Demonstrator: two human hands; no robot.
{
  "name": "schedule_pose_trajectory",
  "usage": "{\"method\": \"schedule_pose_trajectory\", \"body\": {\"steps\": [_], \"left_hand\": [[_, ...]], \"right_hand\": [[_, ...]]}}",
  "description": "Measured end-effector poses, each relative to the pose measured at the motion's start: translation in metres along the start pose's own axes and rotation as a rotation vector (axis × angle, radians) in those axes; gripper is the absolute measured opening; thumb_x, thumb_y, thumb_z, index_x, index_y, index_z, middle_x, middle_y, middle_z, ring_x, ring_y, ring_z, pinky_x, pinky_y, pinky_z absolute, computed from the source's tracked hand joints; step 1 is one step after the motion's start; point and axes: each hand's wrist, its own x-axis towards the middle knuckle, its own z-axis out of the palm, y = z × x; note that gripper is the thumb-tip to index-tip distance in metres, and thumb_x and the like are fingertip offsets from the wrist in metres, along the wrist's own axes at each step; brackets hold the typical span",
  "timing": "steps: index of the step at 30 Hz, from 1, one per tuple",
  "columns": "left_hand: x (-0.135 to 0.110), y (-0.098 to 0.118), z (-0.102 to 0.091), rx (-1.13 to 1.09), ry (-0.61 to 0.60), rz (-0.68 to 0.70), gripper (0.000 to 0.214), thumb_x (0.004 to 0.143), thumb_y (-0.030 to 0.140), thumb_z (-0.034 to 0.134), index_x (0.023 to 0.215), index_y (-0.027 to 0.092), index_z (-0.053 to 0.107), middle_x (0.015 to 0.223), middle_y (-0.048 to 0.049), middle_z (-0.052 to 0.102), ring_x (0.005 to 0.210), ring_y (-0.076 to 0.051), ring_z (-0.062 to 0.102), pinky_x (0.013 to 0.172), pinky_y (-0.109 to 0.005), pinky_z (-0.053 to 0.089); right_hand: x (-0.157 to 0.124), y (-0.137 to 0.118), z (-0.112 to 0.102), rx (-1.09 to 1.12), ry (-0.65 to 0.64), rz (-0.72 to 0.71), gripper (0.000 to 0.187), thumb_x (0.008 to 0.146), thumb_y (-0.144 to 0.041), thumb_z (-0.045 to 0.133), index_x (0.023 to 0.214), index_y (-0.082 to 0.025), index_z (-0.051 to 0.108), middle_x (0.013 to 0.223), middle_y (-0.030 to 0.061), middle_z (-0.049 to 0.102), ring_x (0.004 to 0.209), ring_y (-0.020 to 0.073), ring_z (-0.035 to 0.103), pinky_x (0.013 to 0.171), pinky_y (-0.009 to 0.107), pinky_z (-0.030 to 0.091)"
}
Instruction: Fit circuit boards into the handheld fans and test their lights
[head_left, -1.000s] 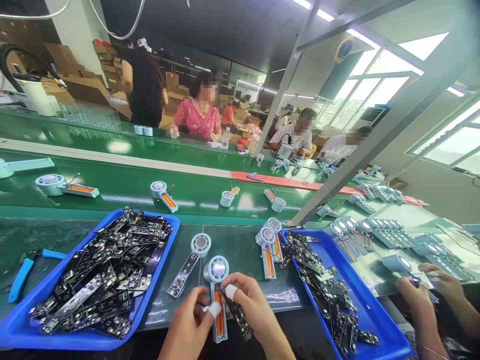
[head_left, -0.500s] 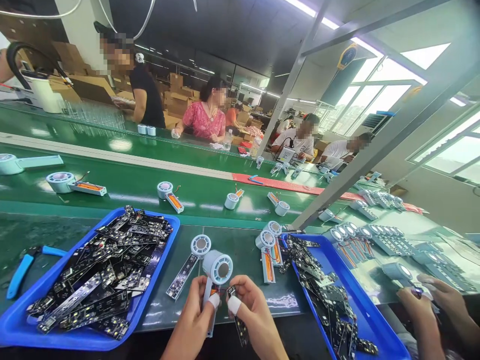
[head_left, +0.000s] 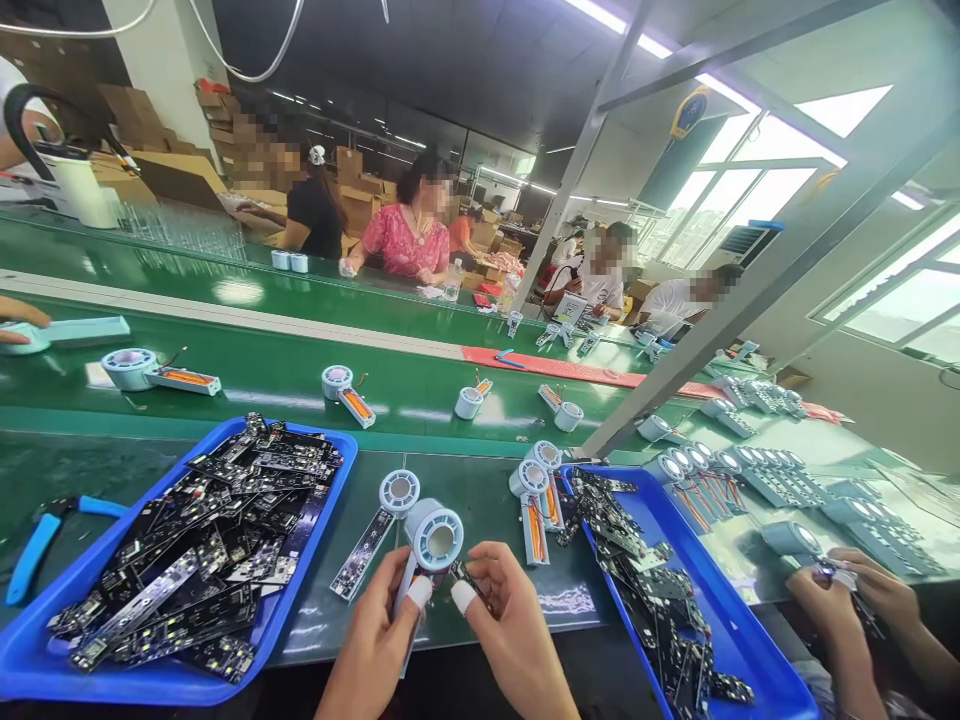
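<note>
My left hand [head_left: 379, 630] is closed around the handle of a light-blue handheld fan [head_left: 436, 535], its round head tilted up towards me. Between the thumb and fingers of my right hand [head_left: 514, 625] is a small black circuit board [head_left: 463, 572], mostly hidden by the fingers. The two hands almost meet just below the fan head, where thin wires are hard to make out. Both thumbs wear white finger covers. Just behind the held fan lies another fan [head_left: 399, 491] with a board along its handle.
Blue trays of circuit boards stand left [head_left: 346, 465] and right [head_left: 701, 560]. Blue-handled pliers [head_left: 34, 560] lie far left. Several fans with orange-filled handles rest on the green conveyor belt [head_left: 405, 385]. A co-worker's hands [head_left: 840, 600] work at the right; other people sit opposite.
The circuit board in my right hand has turned from hanging down to mostly behind my fingers. Fans on the belt have slid slightly right. Another person's hand has reached a fan at far left.
</note>
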Motion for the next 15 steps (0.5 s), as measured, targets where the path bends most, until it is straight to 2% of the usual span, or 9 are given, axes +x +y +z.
{"method": "schedule_pose_trajectory", "body": {"steps": [3, 6, 9, 12, 14, 15], "left_hand": [[0.0, 0.003, 0.004, -0.015, 0.03, 0.009, 0.048, 0.093, 0.049, 0.054, 0.131, 0.02, 0.052, 0.1, -0.0041, 0.071, 0.073, -0.018, 0.062, 0.081, -0.033, 0.053], [0.001, 0.002, 0.007, -0.074, 0.033, -0.014, 0.045, 0.092, 0.047, 0.055, 0.127, 0.019, 0.054, 0.107, -0.0059, 0.071, 0.076, -0.019, 0.062, 0.071, -0.029, 0.051], [0.002, 0.001, 0.007, -0.094, 0.058, -0.025, 0.045, 0.089, 0.047, 0.059, 0.124, 0.019, 0.055, 0.105, -0.0064, 0.071, 0.081, -0.021, 0.064, 0.07, -0.029, 0.05], [0.002, 0.002, 0.006, -0.103, 0.071, -0.026, 0.041, 0.087, 0.045, 0.061, 0.12, 0.021, 0.057, 0.107, -0.0058, 0.071, 0.086, -0.022, 0.066, 0.074, -0.03, 0.049], [0.002, 0.005, 0.006, -0.124, 0.055, -0.042, 0.035, 0.087, 0.042, 0.061, 0.115, 0.022, 0.057, 0.107, -0.0052, 0.071, 0.092, -0.023, 0.065, 0.08, -0.031, 0.049], [0.001, 0.007, 0.006, -0.139, 0.045, -0.054, 0.031, 0.087, 0.04, 0.06, 0.113, 0.022, 0.058, 0.106, -0.0046, 0.071, 0.093, -0.023, 0.065, 0.081, -0.031, 0.048]], "right_hand": [[-0.002, -0.005, -0.002, -0.285, -0.003, -0.102, 0.008, 0.093, -0.024, 0.054, 0.098, -0.023, 0.06, 0.089, 0.0031, 0.067, 0.077, 0.0188, 0.061, 0.067, 0.027, 0.041], [-0.005, -0.009, -0.003, -0.651, -0.006, -0.239, 0.019, 0.095, -0.015, 0.045, 0.098, -0.024, 0.062, 0.085, 0.0045, 0.069, 0.074, 0.0207, 0.064, 0.06, 0.028, 0.034], [-0.008, -0.018, -0.007, -0.983, -0.1, -0.284, 0.021, 0.096, -0.015, 0.043, 0.091, -0.023, 0.062, 0.076, 0.0039, 0.069, 0.061, 0.0194, 0.064, 0.054, 0.03, 0.024], [-0.009, -0.034, -0.014, -1.096, -0.254, -0.276, 0.014, 0.097, -0.029, 0.055, 0.087, -0.023, 0.063, 0.075, 0.0029, 0.071, 0.065, 0.0213, 0.066, 0.056, 0.029, 0.024], [-0.008, -0.043, -0.018, -1.055, -0.376, -0.298, 0.013, 0.089, -0.037, 0.067, 0.089, -0.024, 0.065, 0.076, 0.0015, 0.071, 0.069, 0.0223, 0.066, 0.058, 0.027, 0.026], [-0.006, -0.045, -0.02, -0.998, -0.432, -0.312, 0.011, 0.086, -0.034, 0.07, 0.09, -0.024, 0.066, 0.075, 0.0003, 0.071, 0.069, 0.0213, 0.066, 0.059, 0.027, 0.028]]}}
